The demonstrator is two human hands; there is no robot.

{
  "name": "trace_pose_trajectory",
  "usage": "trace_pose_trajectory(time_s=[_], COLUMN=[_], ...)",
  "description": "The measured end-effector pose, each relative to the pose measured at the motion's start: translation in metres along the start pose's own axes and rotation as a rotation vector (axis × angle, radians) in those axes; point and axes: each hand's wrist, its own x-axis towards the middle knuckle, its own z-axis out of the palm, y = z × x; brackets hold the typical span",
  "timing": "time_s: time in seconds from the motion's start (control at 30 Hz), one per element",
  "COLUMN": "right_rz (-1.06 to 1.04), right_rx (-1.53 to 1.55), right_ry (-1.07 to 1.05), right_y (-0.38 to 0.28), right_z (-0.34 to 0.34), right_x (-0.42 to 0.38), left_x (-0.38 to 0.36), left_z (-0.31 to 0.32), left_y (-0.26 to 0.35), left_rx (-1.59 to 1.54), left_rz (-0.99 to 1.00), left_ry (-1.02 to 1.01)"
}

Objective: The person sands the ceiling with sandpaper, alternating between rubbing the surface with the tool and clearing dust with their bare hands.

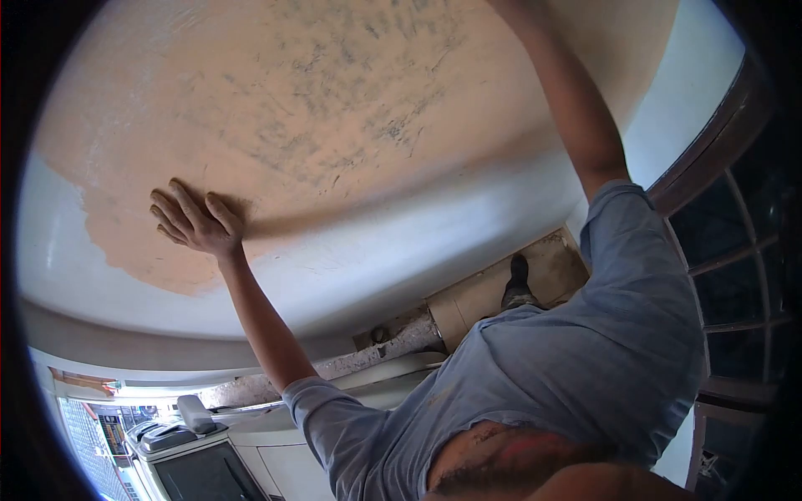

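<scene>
My left hand (196, 221) lies flat against the wall, palm down and fingers spread, with nothing in it. It rests near the lower left edge of a large peach-coloured patch (150, 100). Dark smudges and scratches (351, 83) mark the upper middle of that patch. Around and below it the wall surface (401, 238) is white. My right arm (576, 108) stretches up across the patch and leaves the view at the top edge, so the right hand and anything in it are hidden.
A dark boot (519, 271) stands on the tiled floor (547, 259) below. At right is a window (727, 225) with dark panes and a brown frame (710, 154). A white vehicle (267, 447) is parked at lower left.
</scene>
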Motion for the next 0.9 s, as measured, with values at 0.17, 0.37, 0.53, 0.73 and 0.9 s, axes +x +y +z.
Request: trace_pose_trajectory(time_s=[0.17, 0.37, 0.53, 0.73, 0.9], right_rz=[0.166, 0.038, -0.034, 0.262, 0.117], right_rx=[-0.009, 0.174, 0.022, -0.119, 0.081], right_ry=[-0.148, -0.235, -0.044, -0.344, -0.087], right_y=[-0.039, -0.031, 0.022, -0.006, -0.035], right_z=[-0.009, -0.024, -0.016, 0.006, -0.017], right_x=[-0.202, -0.247, 0.016, -0.104, -0.233], left_x=[-0.002, -0.002, -0.002, -0.004, 0.001], left_z=[-0.005, -0.006, -0.005, -0.003, -0.01], left_y=[-0.001, -0.001, -0.001, 0.001, 0.003], left_rx=[0.051, 0.039, 0.015, 0.034, 0.096], left_rz=[-0.003, -0.005, 0.015, 0.005, 0.01], left_ry=[-0.022, -0.02, -0.001, -0.013, -0.009])
